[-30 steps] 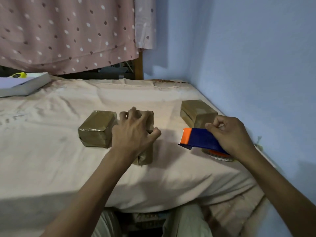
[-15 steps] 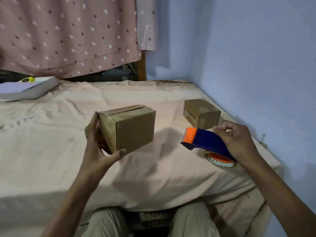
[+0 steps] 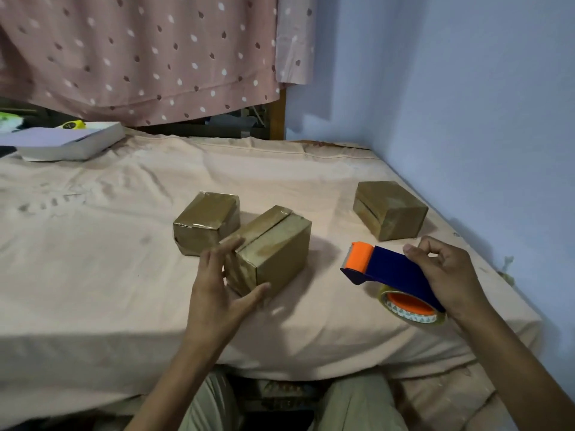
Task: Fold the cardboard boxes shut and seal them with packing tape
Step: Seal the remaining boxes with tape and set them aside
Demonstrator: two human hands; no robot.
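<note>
Left hand [image 3: 217,287] spread against near end of cardboard box [image 3: 273,247] on bed, fingers straight, thumb under front corner. Right hand [image 3: 448,275] curled round tape dispenser [image 3: 392,270], just right of box.

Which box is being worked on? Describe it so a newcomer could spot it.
On the peach bed sheet, three brown boxes sit. It is the middle box, nearest the viewer, touched by the left hand; alone among them it shows an open seam along its top.
</note>
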